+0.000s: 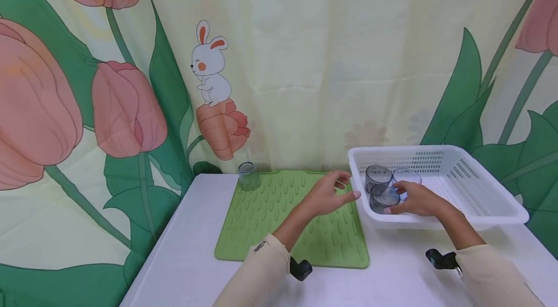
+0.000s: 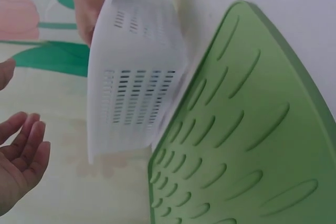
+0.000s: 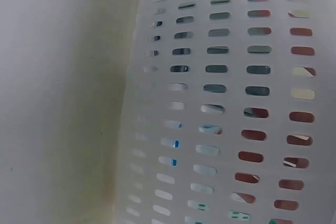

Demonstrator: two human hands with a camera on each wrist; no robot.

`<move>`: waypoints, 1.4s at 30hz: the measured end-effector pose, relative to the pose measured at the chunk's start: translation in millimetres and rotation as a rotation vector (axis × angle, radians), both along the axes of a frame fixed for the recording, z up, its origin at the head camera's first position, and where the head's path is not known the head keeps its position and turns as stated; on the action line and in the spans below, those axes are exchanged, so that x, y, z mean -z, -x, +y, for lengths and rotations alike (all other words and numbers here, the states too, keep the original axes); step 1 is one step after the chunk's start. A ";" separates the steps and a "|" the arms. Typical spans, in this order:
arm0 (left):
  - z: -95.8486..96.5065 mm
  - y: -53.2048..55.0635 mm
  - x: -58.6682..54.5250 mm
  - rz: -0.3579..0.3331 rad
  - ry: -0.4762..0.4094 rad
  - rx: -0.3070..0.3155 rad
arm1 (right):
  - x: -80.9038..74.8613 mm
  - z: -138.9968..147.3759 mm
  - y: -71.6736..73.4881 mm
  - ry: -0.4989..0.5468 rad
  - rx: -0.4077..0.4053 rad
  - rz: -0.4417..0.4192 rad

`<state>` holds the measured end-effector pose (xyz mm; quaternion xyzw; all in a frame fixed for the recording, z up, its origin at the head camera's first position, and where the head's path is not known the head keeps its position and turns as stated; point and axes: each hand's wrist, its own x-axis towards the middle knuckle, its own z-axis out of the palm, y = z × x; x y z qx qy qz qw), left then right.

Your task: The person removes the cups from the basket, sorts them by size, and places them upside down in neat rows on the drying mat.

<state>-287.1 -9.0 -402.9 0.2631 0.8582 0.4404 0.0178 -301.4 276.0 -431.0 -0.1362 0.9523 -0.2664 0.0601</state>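
Note:
Inside the left end of a white plastic basket (image 1: 488,191), my right hand (image 1: 418,199) holds a grey-tinted drinking glass (image 1: 383,199) between thumb and fingers. Just behind it are a second tinted glass (image 1: 377,175) and a clearer glass (image 1: 407,176). My left hand (image 1: 324,194) holds nothing, its fingers loosely bent, above the right part of a green ridged mat (image 1: 279,220) and beside the basket's left rim. In the left wrist view, the left hand (image 2: 23,161) shows at the left edge. The right wrist view shows the slotted basket wall (image 3: 231,103); the right hand is hidden there.
Another glass (image 1: 249,177) stands at the mat's far left corner. Mat and basket lie on a white table (image 1: 183,244), the basket to the mat's right. A curtain (image 1: 296,55) printed with tulips and a rabbit hangs right behind the table.

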 end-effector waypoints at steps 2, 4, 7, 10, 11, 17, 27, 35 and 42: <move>0.4 -0.6 0.0 -0.002 0.000 -0.002 | 0.7 -1.0 1.2 -0.002 -0.016 0.011; 0.9 -1.2 -0.1 -0.007 0.001 -0.002 | 2.1 -1.3 2.6 -0.008 -0.027 0.025; 2.0 -2.3 0.0 -0.016 -0.008 0.003 | 3.6 -1.7 4.7 -0.011 -0.031 0.035; 3.2 -2.9 1.5 -0.026 -0.021 0.009 | 3.9 -2.6 5.8 -0.002 -0.024 0.030; 3.4 -3.1 2.2 -0.030 -0.023 0.012 | 3.9 -2.9 5.9 -0.002 -0.022 0.024; 3.5 -3.3 8.3 -0.050 -0.036 0.023 | 3.6 -3.4 3.6 -0.006 -0.004 0.006; 3.7 -2.6 12.1 -0.055 -0.040 0.028 | 1.3 0.3 0.1 0.044 0.002 0.036; 3.6 -1.9 9.5 -0.037 -0.016 0.025 | -7.2 0.8 -2.0 0.079 0.020 0.122; 0.3 -1.0 7.3 -0.021 -0.007 0.015 | -20.6 -4.8 -6.4 0.106 0.012 0.162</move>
